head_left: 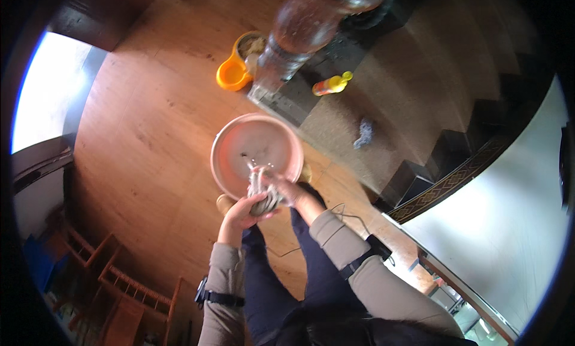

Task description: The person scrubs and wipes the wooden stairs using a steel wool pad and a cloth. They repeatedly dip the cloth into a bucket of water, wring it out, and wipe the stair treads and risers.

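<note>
A bunched, wet, greyish cloth (263,201) is squeezed between my two hands over the near rim of a pink plastic basin (217,166). My left hand (245,213) holds it from the left and below. From the right, my right hand (287,188) grips it, its outline slightly blurred. White drops and a splash show at the cloth's far end, above the basin. Cloudy water (260,141) with dark specks lies in the basin, which stands on the wooden floor in front of my feet.
Curved stone steps (395,112) rise at the right, bearing a yellow bottle (330,85) and a small bluish cloth (364,133). A transparent bulging column (296,36) stands beyond the basin, near an orange double bowl (233,74). Wooden chairs (134,296) stand lower left; a cable (355,216) lies near my right foot.
</note>
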Available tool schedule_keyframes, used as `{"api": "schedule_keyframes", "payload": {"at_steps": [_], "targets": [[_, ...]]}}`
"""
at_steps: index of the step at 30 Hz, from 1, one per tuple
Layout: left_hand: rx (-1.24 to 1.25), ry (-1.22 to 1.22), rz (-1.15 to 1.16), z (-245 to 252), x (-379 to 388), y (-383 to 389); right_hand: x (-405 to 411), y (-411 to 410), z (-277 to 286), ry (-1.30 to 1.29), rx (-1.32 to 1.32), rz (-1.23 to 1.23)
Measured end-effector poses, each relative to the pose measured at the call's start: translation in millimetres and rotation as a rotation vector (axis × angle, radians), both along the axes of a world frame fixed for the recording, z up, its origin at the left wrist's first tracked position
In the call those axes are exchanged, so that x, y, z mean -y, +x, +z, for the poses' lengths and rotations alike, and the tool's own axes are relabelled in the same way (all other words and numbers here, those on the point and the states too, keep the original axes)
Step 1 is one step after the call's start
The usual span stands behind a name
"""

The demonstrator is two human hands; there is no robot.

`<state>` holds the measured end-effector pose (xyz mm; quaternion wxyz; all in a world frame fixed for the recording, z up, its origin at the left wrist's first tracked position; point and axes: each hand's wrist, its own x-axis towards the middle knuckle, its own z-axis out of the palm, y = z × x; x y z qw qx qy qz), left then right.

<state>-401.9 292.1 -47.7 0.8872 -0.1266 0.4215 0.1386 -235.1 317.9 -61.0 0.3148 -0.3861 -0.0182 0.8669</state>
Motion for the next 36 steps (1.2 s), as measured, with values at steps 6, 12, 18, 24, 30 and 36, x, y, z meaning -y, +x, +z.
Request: {"api": "schedule_keyframes", "payload": {"at_steps": [6,12,18,24,30,36], "targets": [[0.108,0.157,-0.134,0.8,8.3,2.6,-6.8,-6.7,10.3,0.286,0.362,0.396],[-0.153,0.149,-0.189,0.3,7.5,8.8,-9.0,-20.2,-2.6,0.438,0.444,0.268],[-0.387,0.371,-0.256,-1.5,5.8,23.2,-2.4,-35.9,-34.5,0.317,0.42,0.204],[-0.533,0.789,-0.483,-30.8,10.2,17.1,-3.4,-51.7,-50.8,0.212,0.579,0.184],[-0.88,1.275,-0.742,-54.5,23.7,13.6,-6.9,-61.2,-56.1,0.004,0.543,0.26],[-0.956,1.087,-1.081,-41.8,16.9,22.4,-2.2,-66.7,-79.8,0.312,0.939,0.495]]}}
